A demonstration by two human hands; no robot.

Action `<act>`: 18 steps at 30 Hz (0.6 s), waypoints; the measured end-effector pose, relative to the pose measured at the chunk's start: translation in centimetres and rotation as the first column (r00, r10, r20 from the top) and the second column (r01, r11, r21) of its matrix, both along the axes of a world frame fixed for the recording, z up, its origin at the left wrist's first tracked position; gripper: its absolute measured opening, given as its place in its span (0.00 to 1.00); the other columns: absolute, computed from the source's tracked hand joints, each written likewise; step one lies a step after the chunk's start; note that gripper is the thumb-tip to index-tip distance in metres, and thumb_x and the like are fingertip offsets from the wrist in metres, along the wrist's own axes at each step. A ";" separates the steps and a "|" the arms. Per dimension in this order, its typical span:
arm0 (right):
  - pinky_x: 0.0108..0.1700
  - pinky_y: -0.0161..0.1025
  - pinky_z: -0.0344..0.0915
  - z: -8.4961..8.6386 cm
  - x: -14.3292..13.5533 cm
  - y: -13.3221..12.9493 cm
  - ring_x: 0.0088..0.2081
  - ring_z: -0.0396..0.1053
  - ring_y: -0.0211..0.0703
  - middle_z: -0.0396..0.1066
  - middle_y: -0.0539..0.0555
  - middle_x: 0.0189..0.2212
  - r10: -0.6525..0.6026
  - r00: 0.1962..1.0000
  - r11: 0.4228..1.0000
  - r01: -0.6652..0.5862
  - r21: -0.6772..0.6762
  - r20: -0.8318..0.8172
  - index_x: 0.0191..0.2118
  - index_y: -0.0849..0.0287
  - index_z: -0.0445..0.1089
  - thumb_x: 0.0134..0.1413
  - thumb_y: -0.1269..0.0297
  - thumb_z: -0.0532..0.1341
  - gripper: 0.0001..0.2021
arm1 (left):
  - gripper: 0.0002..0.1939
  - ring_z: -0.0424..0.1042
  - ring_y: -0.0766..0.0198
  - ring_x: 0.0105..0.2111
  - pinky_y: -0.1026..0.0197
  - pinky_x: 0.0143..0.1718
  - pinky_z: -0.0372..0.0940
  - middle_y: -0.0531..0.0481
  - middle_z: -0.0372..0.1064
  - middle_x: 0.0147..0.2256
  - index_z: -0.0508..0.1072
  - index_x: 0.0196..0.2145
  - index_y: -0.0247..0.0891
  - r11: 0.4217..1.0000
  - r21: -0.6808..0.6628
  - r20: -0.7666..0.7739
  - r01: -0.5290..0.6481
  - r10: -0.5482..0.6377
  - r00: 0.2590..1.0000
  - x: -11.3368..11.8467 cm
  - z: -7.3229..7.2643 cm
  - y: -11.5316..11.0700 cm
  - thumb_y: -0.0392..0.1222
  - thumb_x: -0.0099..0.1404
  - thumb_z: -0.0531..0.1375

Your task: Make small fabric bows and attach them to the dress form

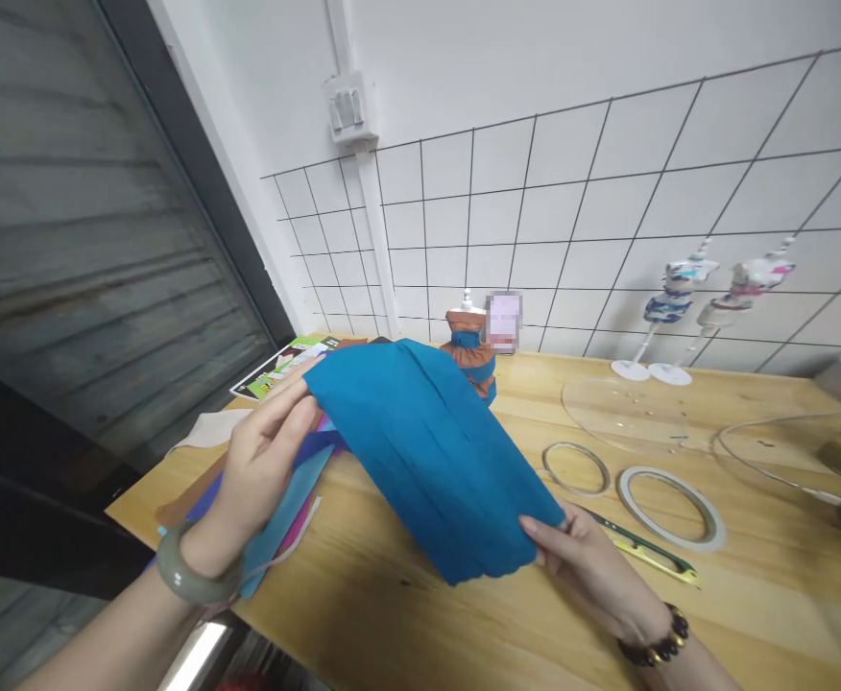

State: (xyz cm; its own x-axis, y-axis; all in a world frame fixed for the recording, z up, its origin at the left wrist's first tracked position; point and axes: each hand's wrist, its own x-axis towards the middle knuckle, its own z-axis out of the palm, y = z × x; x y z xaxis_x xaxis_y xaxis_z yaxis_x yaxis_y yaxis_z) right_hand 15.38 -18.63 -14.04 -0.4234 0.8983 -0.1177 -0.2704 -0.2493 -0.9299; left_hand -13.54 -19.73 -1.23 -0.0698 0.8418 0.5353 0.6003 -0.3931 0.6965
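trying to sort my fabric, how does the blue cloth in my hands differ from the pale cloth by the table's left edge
Pose: the blue cloth is held up between the left hand and right hand, while the pale cloth lies on the table. Colour: the blue cloth is deep blue; the pale cloth is off-white. Both look plain, with no pattern showing.

Left hand (266, 461): one, set higher in view; thumb (295, 427) laid along bent fingers (276, 408) in a pinch. Left forearm (114, 624): bare, slanting in from lower left. Right hand (583, 552): one, set lower; thumb uppermost, pinching, fingers partly hidden. Right forearm (705, 667): bare, slanting in from lower right. Hands: well apart.
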 end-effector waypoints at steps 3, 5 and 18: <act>0.32 0.40 0.67 0.1 1.2 0.9 0.26 0.70 0.44 0.71 0.50 0.17 -0.135 0.983 0.991 0.134 0.023 0.126 0.26 0.59 0.72 0.43 0.57 0.64 0.10 | 0.14 0.50 0.50 0.57 0.41 0.57 0.45 0.54 0.61 0.52 0.69 0.44 0.47 0.963 0.267 -0.405 0.025 0.089 0.910 -1.8 -1.2 -0.6 0.42 0.60 0.53; 0.30 0.38 0.66 0.2 2.0 1.3 0.24 0.68 0.41 0.70 0.49 0.17 -0.165 0.979 0.986 0.167 -0.008 0.117 0.23 0.59 0.71 0.43 0.58 0.64 0.09 | 0.11 0.52 0.48 0.56 0.38 0.57 0.41 0.53 0.64 0.50 0.71 0.38 0.46 0.932 0.341 -0.620 0.126 0.123 0.775 -2.6 -2.2 -1.0 0.38 0.56 0.57; 0.31 0.40 0.70 -0.7 3.8 2.3 0.29 0.73 0.47 0.75 0.54 0.29 -0.150 0.922 0.980 0.187 -0.071 0.357 0.42 0.56 0.69 0.39 0.56 0.65 0.21 | 0.12 0.56 0.58 0.54 0.44 0.57 0.46 0.50 0.70 0.42 0.68 0.27 0.38 0.957 -0.121 -0.861 0.264 -0.233 0.452 -6.0 -10.7 -0.2 0.27 0.59 0.49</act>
